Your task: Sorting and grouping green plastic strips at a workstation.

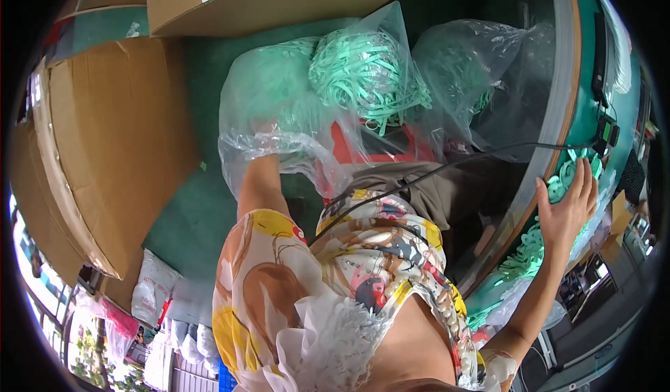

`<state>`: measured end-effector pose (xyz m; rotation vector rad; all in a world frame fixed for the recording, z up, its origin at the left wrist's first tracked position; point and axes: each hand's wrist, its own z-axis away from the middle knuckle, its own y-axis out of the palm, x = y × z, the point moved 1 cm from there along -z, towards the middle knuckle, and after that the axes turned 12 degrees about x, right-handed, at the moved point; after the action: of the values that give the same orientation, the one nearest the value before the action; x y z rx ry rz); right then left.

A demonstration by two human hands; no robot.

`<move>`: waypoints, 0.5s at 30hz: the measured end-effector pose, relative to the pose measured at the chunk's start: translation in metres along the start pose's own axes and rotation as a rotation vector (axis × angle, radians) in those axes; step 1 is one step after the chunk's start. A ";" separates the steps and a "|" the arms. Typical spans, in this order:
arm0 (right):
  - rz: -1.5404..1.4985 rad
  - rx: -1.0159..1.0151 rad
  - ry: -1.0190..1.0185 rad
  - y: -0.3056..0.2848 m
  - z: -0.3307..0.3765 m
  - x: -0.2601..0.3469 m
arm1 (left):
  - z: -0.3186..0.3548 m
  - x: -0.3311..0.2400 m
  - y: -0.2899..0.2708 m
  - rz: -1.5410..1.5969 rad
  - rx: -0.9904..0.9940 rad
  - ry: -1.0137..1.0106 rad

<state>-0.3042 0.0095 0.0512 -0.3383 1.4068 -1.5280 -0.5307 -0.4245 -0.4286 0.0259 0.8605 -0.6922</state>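
Note:
My left hand (pixel 263 128) reaches inside a clear plastic bag (pixel 241 78) of mint-green strips. Cloudy plastic blurs its fingers, so their grip does not show. At the right, my right hand (pixel 571 200) lies over mint-green loop-shaped strips (pixel 558 181) on the green worktable (pixel 587 57), thumb apart and fingers stretched out. More flat green strips (pixel 525 258) are heaped beside my right forearm. Next to the left hand's bag, a tangled bundle of green strips (pixel 359 71) bulges in clear plastic.
Another clear bag (pixel 464 50) stands right of the bundle. Large cardboard boxes (pixel 122 134) take up the left, and one more box (pixel 293 1) is at the far side. A black cable (pixel 481 156) runs across my lap to a small device (pixel 606 137) on the table.

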 end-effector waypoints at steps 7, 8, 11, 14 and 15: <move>-0.133 0.006 0.041 0.015 -0.014 0.004 | -0.003 -0.007 -0.012 0.017 0.069 -0.142; -0.131 0.018 0.048 0.016 -0.015 0.004 | -0.005 -0.010 -0.012 0.016 0.082 -0.164; -0.152 -0.006 0.051 0.019 -0.015 0.003 | -0.003 -0.022 0.002 0.014 0.130 -0.224; -0.222 -0.034 0.075 0.021 -0.016 0.007 | -0.005 -0.032 0.018 0.011 0.164 -0.291; -0.238 -0.044 0.084 0.020 -0.016 0.007 | -0.014 -0.036 0.028 0.015 0.183 -0.308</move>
<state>-0.3104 0.0167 0.0267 -0.4878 1.5098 -1.7220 -0.5411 -0.3788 -0.4197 0.0878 0.4998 -0.7365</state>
